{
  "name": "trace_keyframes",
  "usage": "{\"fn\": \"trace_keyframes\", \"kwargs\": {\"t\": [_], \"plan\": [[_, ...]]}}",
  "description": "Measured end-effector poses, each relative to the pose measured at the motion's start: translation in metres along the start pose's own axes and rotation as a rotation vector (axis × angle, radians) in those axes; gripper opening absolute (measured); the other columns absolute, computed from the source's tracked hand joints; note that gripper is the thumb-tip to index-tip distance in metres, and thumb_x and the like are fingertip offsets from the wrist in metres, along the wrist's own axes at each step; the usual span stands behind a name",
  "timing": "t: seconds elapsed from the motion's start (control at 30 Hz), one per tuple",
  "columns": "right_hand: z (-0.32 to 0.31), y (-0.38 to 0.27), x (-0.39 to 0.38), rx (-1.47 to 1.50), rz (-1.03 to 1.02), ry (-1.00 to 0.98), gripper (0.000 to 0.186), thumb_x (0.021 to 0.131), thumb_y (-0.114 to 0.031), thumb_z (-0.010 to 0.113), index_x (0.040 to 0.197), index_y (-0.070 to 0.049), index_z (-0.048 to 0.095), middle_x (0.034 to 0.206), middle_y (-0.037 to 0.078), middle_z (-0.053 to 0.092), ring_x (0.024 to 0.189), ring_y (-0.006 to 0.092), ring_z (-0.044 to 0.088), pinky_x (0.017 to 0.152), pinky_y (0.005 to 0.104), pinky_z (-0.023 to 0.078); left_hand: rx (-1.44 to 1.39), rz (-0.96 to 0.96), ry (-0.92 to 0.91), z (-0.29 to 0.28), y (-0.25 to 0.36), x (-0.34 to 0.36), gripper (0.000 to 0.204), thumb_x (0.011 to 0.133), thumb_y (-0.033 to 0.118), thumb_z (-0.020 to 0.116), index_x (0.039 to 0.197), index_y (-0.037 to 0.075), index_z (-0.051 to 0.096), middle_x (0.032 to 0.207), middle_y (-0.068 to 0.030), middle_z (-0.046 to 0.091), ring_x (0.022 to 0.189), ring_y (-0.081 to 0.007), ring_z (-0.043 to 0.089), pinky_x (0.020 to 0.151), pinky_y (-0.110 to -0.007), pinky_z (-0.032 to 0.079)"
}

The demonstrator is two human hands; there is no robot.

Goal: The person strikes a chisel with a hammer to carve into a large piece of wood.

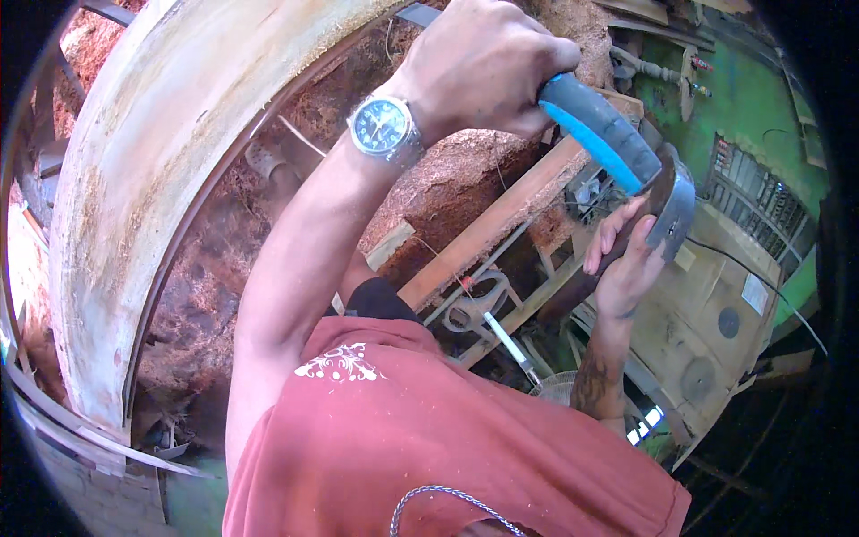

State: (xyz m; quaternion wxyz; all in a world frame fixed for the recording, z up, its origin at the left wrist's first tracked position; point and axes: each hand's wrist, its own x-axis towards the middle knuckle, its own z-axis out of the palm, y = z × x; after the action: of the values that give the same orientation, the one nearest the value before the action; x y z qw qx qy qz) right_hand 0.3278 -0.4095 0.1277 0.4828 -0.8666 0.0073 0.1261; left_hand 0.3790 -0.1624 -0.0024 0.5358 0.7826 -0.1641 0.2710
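Bright, washed-out light on the pale panel (170, 170), dim lower right, hazy soft focus, bent edges, black corners

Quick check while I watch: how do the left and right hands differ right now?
The left hand is closed on the blue-and-black handle; the right hand is at the grey metal piece, its exact grip unclear. The left hand is higher in the picture, the right hand lower. The left wrist wears a watch; the right shows none. Both hands are bare.
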Motion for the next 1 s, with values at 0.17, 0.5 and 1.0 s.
{"fn": "trace_keyframes", "kwargs": {"t": [0.17, 0.5, 1.0], "plan": [[0.004, 0.003, 0.005, -0.01, 0.021, -0.036, 0.035, 0.108, -0.042, 0.045, 0.109, -0.007, 0.047, 0.065, 0.002, 0.045, 0.045, 0.0097, 0.043, 0.04, 0.0232, 0.035, -0.034, -0.021, 0.07, -0.006, -0.01, 0.001, 0.03, 0.059, 0.02, 0.074, 0.073, 0.009, 0.05, 0.064, -0.0089, 0.056, 0.061, -0.0337, 0.062, 0.055, -0.044, 0.05], [0.008, -0.063, 0.025, 0.08, -0.253, 0.139, 0.059, 0.095, -0.07, 0.05, 0.104, -0.012, 0.055, 0.064, 0.001, 0.044, 0.044, 0.0119, 0.044, 0.04, 0.0256, 0.037, -0.12, -0.037, 0.042, -0.021, -0.025, 0.01, 0.032, 0.059, 0.019, 0.076, 0.074, 0.008, 0.049, 0.064, -0.0094, 0.055, 0.061, -0.034, 0.062, 0.055, -0.044, 0.049], [0.053, -0.081, 0.03, -0.06, -0.303, 0.094, 0.063, 0.094, -0.071, 0.048, 0.104, -0.009, 0.044, 0.067, 0.002, 0.042, 0.045, 0.0119, 0.042, 0.038, 0.0259, 0.037, -0.132, -0.116, 0.132, -0.021, -0.024, 0.002, 0.02, 0.062, 0.017, 0.075, 0.078, 0.011, 0.063, 0.066, -0.0104, 0.06, 0.061, -0.0313, 0.063, 0.057, -0.038, 0.051]]}}
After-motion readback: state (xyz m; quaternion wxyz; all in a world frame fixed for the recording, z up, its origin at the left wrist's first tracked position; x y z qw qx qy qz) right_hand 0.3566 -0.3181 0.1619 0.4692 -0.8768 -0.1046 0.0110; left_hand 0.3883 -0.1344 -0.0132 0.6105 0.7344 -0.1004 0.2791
